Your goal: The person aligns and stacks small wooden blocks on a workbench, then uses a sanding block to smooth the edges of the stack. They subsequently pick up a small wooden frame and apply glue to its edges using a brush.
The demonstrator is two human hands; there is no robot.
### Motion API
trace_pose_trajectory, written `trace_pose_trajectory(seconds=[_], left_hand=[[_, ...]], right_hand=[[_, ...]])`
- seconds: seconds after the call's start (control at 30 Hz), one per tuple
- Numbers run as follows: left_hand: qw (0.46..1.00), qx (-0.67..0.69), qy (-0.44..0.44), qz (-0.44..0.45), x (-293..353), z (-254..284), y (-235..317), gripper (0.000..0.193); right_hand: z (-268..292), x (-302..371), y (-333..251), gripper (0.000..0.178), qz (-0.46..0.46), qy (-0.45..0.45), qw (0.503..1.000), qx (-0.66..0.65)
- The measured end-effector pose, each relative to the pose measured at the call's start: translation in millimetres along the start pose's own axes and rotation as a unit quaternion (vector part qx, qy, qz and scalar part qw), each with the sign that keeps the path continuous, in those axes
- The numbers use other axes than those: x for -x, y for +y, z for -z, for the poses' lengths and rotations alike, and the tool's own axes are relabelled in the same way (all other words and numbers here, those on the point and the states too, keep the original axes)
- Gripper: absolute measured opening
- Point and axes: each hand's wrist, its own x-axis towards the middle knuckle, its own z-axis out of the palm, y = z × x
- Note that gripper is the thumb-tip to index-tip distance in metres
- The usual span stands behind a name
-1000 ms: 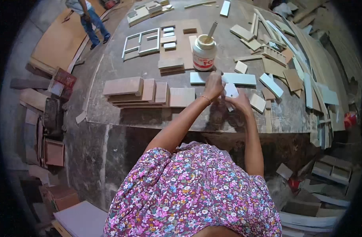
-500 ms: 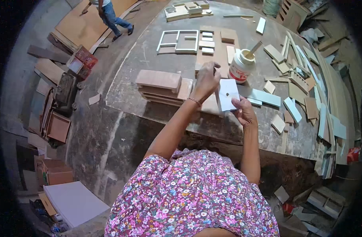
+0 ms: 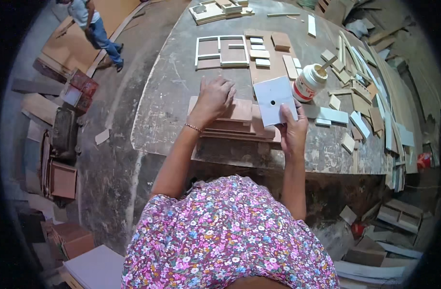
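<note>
My right hand (image 3: 294, 130) grips a thin white rectangular panel (image 3: 282, 89) by its lower right edge, thumb on its face. The panel has a small dark round hole near its middle and is held tilted above the table. Over the left part of a stepped pinkish-brown wooden assembly (image 3: 239, 111) is my left hand (image 3: 213, 101), its fingers stretched forward with no object visible in them. Whether the fingertips touch the wood I cannot tell. Just beyond the panel, to its right, stands an open white tub (image 3: 308, 85) with a red band and a stick in it.
Beyond my hands, a white-edged frame (image 3: 222, 64) lies beside a brown board (image 3: 273, 62) bearing small blocks. Wood offcuts (image 3: 360, 108) and long strips crowd the table's right side. Stacked white pieces (image 3: 220, 15) sit at the far end. A person (image 3: 97, 36) stands at far left.
My left hand has moved left from beside the panel to the wooden assembly, and its fingers have spread from a pinch. The panel, still in my right hand, has tilted. The view has shifted.
</note>
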Motion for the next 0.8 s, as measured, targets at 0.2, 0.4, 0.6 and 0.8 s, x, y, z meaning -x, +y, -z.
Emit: trace_pose_trajectory(seconds=[0.2, 0.4, 0.6, 0.8], left_hand=[[0.992, -0.04, -0.12, -0.006, 7, -12, -3, 0.047], [0.997, -0.041, -0.056, -0.039, 13, -26, -4, 0.049], [0.998, -0.034, -0.048, -0.035, 14, -30, -8, 0.047], [0.998, -0.028, -0.033, -0.04, 14, -28, -6, 0.046]], right_hand=[[-40, 43, 4, 0.046, 0.192, 0.105, 0.927, 0.304], [-56, 52, 24, 0.047, 0.282, 0.177, 0.799, 0.501], [-81, 60, 7, 0.048, 0.389, 0.181, 0.755, 0.495], [-72, 66, 20, 0.045, 0.297, 0.131, 0.74, 0.588]])
